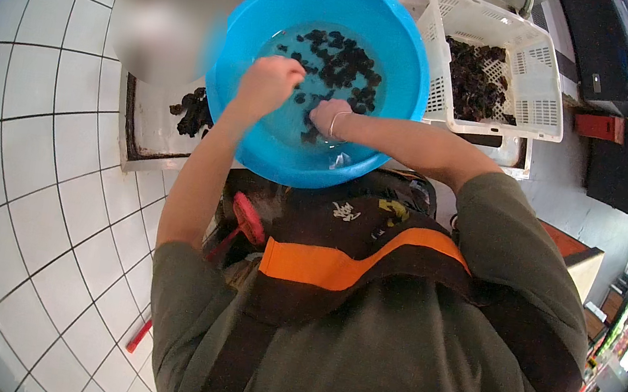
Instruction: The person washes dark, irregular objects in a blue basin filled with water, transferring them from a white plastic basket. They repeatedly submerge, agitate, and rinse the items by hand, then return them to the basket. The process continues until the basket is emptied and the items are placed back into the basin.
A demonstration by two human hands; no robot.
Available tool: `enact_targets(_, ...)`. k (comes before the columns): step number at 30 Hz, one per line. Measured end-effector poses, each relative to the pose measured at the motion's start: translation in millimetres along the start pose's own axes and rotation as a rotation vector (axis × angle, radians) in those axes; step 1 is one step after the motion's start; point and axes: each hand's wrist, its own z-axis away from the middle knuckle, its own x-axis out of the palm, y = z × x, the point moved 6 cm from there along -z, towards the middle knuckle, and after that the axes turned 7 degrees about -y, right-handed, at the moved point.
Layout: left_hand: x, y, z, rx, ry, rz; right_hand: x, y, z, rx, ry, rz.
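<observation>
A large blue plastic basin [332, 3] stands before me, part full of water. Dark ruffled pieces of what looks like wood ear mushroom [342, 61] lie in the water, mostly toward its far side. My left hand [272, 83] hovers over the basin's left part, fingers curled together; whether anything is between them is unclear. Wearing a thin bracelet, my right hand [330, 117] reaches into the water near the middle. Its fingers are partly submerged beside several dark pieces, so its grip is hidden.
A white perforated plastic crate [534, 109] with more dark mushroom [475, 80] stands right of the basin. Left of it, dark pieces [196, 113] lie on a white surface [158, 129] beside the tiled wall [35, 79]. A pink-red long-handled tool [250, 218] is below the basin.
</observation>
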Motion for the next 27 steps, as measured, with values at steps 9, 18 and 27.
enact_targets(9,110.9,-22.7,-27.4,-0.324,-0.682,-0.328,-19.5,47.4,-12.6,0.063,-0.146,-0.230)
enact_targets(18,132.1,-16.0,-23.9,-0.225,-0.661,-0.347,-8.9,81.3,-36.6,0.204,0.110,-0.367)
enact_targets(27,124.1,-20.8,-35.3,0.055,-0.709,-0.223,-0.9,86.4,-58.0,0.051,0.242,-0.388)
